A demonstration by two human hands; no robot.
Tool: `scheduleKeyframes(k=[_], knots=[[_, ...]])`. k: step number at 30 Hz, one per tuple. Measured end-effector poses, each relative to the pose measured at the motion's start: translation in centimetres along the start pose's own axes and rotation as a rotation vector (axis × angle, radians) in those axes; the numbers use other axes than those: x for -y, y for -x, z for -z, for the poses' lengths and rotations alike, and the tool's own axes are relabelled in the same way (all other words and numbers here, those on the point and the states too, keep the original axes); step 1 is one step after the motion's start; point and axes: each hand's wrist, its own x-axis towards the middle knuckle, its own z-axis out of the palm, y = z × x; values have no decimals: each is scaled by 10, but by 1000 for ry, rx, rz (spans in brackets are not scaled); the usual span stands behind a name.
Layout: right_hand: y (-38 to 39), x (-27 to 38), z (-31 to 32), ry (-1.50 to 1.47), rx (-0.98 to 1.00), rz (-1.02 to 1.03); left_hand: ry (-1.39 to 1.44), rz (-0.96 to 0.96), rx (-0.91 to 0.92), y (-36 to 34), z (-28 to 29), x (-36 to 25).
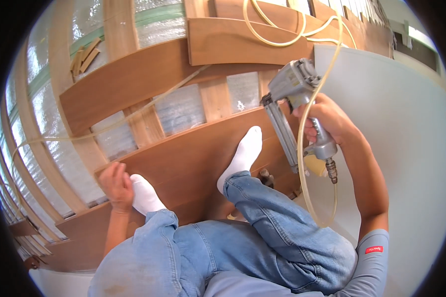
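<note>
My right hand (pixel 327 119) is wrapped round the grip of a grey pneumatic nail gun (pixel 293 81). Its long, slanted magazine reaches down over the right part of a brown floorboard (pixel 198 153). A pale yellow air hose (pixel 305 163) joins the gun at the metal fitting below my hand and loops beside it. At the left end of that floorboard, close to my white-socked left foot (pixel 146 194), is my left hand (pixel 118 185). Its fingers are curled together, and what they hold, if anything, is hidden. My other socked foot (pixel 248 148) rests on the board.
A loose curved-looking plank (pixel 129 81) lies across wooden joists (pixel 214 100) with silvery sheeting (pixel 179 109) between them. More planks (pixel 248 42) are stacked at the far side, under hose coils. Small wood offcuts (pixel 88 55) sit far left. A pale wall (pixel 396 133) stands on the right.
</note>
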Motion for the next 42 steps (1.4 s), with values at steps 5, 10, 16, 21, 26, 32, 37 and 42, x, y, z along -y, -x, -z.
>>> scheduleKeyframes(k=[5, 10, 16, 21, 26, 32, 37, 42], knots=[[27, -10, 21, -11, -43, 53, -171, 56, 38, -20, 32, 31], [23, -31, 26, 10, -37, 38, -119, 97, 133, -11, 39, 58], [11, -42, 5, -113, -54, 34, 32, 177, 97, -8, 47, 74], [5, -36, -13, -137, -88, 29, 105, 206, 61, -25, 33, 65], [19, -11, -39, -42, -13, 66, 244, 278, 70, -24, 49, 71], [49, 35, -99, 53, 30, 58, 307, 256, -20, -22, 49, 68], [57, 61, -142, -30, 130, 7, 326, 272, -33, -18, 52, 60], [51, 59, -186, -155, 229, 30, 330, 225, -30, -18, 57, 65]])
